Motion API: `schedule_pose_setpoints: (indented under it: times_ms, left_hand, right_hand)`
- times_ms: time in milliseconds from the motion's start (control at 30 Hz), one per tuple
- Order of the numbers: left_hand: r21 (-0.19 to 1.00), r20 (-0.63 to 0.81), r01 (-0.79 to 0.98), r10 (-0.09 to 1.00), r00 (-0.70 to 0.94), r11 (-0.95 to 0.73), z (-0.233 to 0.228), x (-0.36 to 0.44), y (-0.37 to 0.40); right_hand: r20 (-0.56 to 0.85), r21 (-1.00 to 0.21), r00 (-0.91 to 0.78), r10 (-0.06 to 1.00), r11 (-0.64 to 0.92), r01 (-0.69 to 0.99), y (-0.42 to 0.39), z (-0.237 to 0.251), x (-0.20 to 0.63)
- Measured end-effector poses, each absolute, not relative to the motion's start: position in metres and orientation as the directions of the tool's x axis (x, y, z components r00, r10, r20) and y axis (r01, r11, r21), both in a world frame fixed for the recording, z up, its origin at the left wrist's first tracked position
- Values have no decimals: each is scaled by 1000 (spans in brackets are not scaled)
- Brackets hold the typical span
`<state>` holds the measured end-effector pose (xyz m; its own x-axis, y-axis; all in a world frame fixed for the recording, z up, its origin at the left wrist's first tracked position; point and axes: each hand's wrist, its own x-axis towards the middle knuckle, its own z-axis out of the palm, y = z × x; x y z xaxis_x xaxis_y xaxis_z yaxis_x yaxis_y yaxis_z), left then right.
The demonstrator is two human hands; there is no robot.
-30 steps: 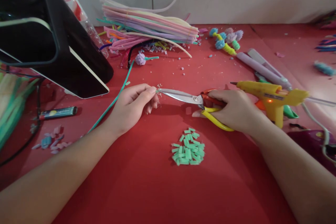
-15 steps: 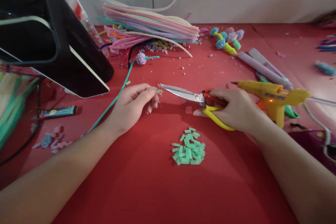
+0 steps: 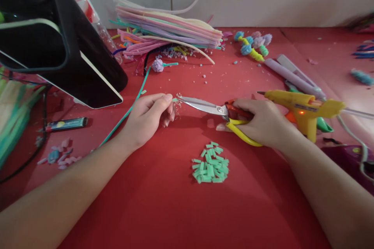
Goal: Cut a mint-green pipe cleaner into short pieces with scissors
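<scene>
Pinched between the thumb and fingers of my left hand (image 3: 152,118) is a small green pipe cleaner piece (image 3: 175,100). My right hand (image 3: 260,120) grips scissors (image 3: 201,105) by their red and yellow handles. The blades look nearly closed, and their tips point left at the green piece; whether they touch it I cannot tell. Tiny pale fluff clippings (image 3: 179,106) lie around the tips. Below the scissors sits a pile of short green pipe cleaner pieces (image 3: 210,167) on the red tabletop (image 3: 163,202).
A yellow glue gun (image 3: 304,105) with a lit orange light stands right, near a lilac flat iron (image 3: 292,76). A bundle of pastel pipe cleaners (image 3: 172,27) lies at the back. Left are a large black tumbler (image 3: 96,62), a small tube (image 3: 67,123) and pink pieces (image 3: 64,158).
The green piece now shows a little more beyond my left fingertips, and the scissor tips sit slightly lower. Both hands keep nearly the same place and grip.
</scene>
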<state>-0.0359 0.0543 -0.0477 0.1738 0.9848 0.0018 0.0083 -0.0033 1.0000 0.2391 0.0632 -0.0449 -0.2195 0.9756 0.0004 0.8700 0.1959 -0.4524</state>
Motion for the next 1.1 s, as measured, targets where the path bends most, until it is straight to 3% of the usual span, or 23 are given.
schedule_pose_setpoints:
  times_ms: [467, 600, 667, 767, 833, 933, 1100]
  left_hand:
    - [999, 20, 33, 981, 191, -27, -49, -35, 53]
    - [984, -45, 181, 975, 219, 5, -30, -35, 53]
    - [916, -81, 401, 970, 230, -19, -10, -39, 52]
    - [691, -115, 718, 968, 222, -82, 21, -55, 51]
    - [541, -199, 840, 962, 186, -51, 32, -70, 52]
    - [419, -233, 906, 957, 173, -62, 32, -88, 57]
    - [450, -26, 874, 976, 218, -183, 34, -91, 58]
  right_hand:
    - [-29, -429, -175, 984, 146, 891, 65, -41, 234]
    - [-30, -449, -139, 990, 111, 887, 65, -39, 232]
    - [-27, -461, -122, 992, 96, 882, 65, -40, 233]
    - [-37, -471, -139, 990, 105, 876, 65, -42, 234]
    - [-47, -469, -144, 989, 105, 877, 65, -42, 234]
    - [-35, -445, -145, 989, 114, 888, 64, -41, 234]
    - [5, -441, -161, 987, 146, 885, 63, -42, 235]
